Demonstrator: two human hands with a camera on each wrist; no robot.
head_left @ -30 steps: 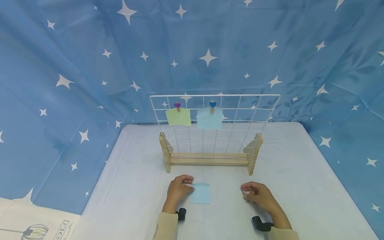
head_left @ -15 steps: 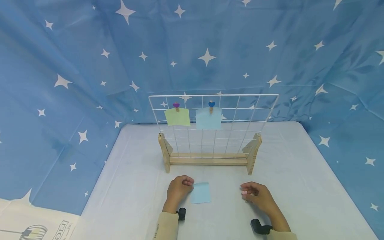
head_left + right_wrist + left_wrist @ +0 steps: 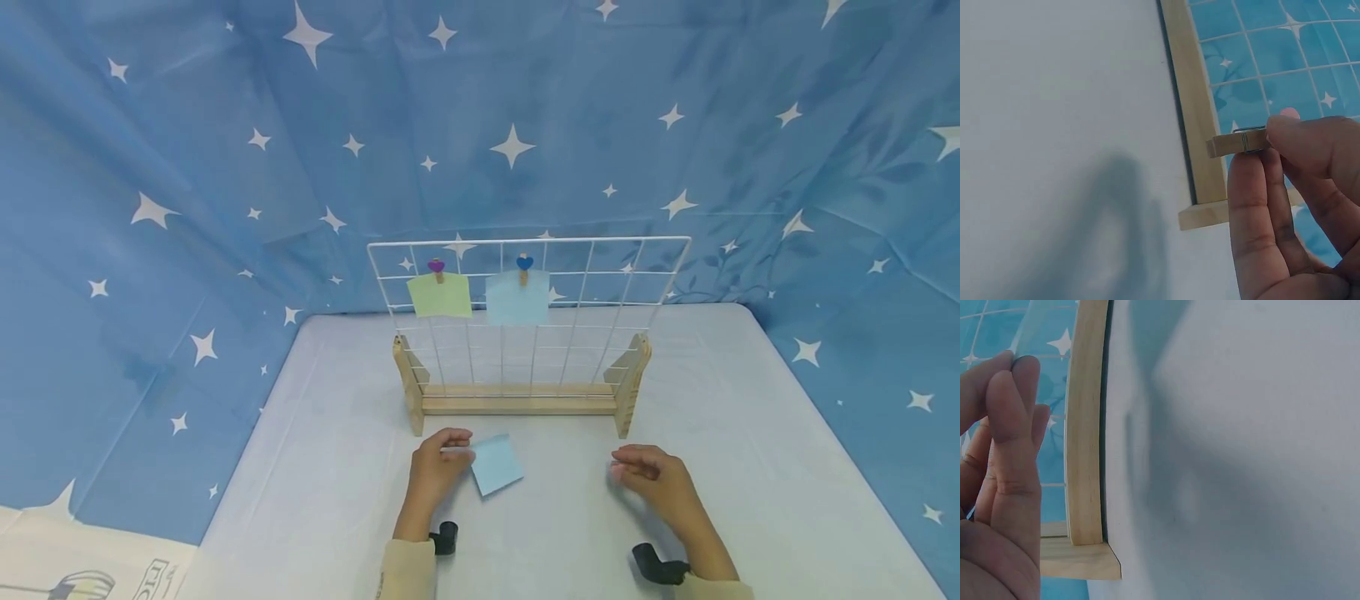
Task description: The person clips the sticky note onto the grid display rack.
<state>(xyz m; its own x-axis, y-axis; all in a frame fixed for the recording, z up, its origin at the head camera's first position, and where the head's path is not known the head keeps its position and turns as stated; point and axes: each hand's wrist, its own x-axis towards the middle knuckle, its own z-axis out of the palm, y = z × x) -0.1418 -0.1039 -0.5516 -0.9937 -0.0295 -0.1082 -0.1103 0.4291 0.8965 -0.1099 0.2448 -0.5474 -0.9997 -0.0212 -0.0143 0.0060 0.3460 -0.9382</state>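
Note:
My left hand [image 3: 437,468] pinches a light blue sticky note [image 3: 497,464] by its left edge, thumb against fingertips. The note hangs tilted over the table; in the left wrist view only a thin pale strip of it shows above the fingertips. Off to the right, my right hand [image 3: 662,483] holds a small wooden clothespin [image 3: 1229,145] between thumb and fingers. A pink piece [image 3: 1289,113] shows on the clothespin beside the thumb, its shape mostly hidden.
Behind the hands stands a white wire grid [image 3: 577,287] in a wooden base [image 3: 517,406]. On it, a purple-heart clothespin [image 3: 437,268] holds a green note [image 3: 442,297], and a blue-heart clothespin [image 3: 524,268] holds a blue note [image 3: 517,302]. A white cloth [image 3: 330,492] covers the table.
The blue note has lifted and turned askew in my left hand, which has moved slightly toward the grid. The clothespin has turned in my right hand, which has shifted a little right and forward.

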